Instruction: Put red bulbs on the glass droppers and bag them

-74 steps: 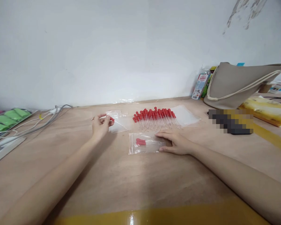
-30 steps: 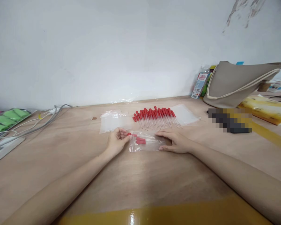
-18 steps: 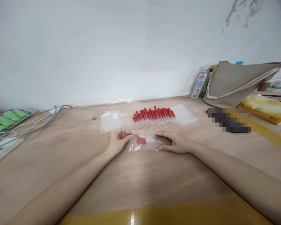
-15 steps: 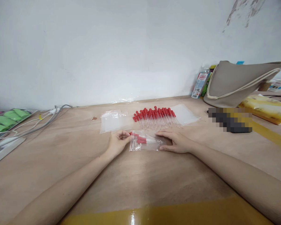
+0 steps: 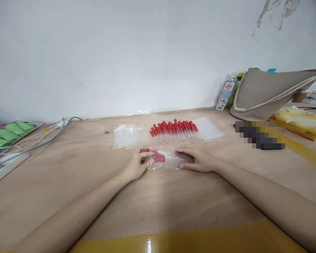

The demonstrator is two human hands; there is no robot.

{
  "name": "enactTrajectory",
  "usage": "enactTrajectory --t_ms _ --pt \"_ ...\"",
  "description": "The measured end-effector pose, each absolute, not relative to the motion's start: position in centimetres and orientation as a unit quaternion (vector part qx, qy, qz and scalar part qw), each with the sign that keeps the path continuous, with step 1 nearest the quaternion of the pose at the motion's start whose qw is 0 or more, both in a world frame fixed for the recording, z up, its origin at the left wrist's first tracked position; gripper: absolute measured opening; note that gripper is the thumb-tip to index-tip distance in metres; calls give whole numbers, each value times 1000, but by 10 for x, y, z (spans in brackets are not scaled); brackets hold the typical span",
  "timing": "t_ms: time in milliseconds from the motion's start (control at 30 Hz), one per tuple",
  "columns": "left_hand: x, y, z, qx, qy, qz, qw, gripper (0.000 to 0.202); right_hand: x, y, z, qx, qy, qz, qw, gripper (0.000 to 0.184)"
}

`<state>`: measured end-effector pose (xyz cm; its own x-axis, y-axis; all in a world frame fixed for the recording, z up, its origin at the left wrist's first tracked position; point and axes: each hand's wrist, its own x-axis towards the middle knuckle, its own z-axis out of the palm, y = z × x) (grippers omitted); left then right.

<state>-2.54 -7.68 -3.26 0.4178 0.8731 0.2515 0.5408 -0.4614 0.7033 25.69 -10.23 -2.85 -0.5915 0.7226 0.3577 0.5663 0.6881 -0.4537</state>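
Note:
A small clear plastic bag [image 5: 168,162] lies on the wooden table [image 5: 152,200] and holds a few red-capped droppers [image 5: 158,157]. My left hand [image 5: 137,165] is at the bag's open left end, fingers curled and pinching a red-capped dropper into the mouth. My right hand [image 5: 198,159] lies flat, fingers stretched out, pressing on the bag's right end. Just behind the bag is a row of several red-capped droppers [image 5: 175,130].
Empty clear bags [image 5: 126,137] lie behind my left hand, more clear bags [image 5: 209,128] at the right of the row. A grey bag [image 5: 268,93], a yellow packet [image 5: 301,123] and a blurred dark object [image 5: 260,135] sit at right. Cables [image 5: 42,138] and green items [image 5: 7,131] at left.
My left hand came from the empty bags at the back left with one dropper and moved right to the bag's mouth, pushing the dropper in. My right hand stayed on the bag.

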Motion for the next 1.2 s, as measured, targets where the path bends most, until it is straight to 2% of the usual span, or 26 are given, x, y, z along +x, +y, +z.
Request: enactTrajectory --t_ms 333,567,767,900,1067,1200 --pt "-27 -86 -28 767 445 309 343 15 256 -103 -27 -366 -880 152 263 56" --pt "-30 -83 -28 762 448 310 350 20 256 -104 -26 -366 -879 154 265 56" --pt "-29 -89 -20 817 384 277 328 29 255 -104 -26 -371 -878 150 261 56" --pt "-29 -88 -25 796 417 310 310 27 255 -104 -26 -370 -880 147 260 57" --pt "-30 -85 -29 771 426 311 357 24 256 -104 -27 -363 -881 147 267 55" --pt "-30 -86 -26 769 424 305 368 31 255 -105 -27 -362 -883 144 261 57"
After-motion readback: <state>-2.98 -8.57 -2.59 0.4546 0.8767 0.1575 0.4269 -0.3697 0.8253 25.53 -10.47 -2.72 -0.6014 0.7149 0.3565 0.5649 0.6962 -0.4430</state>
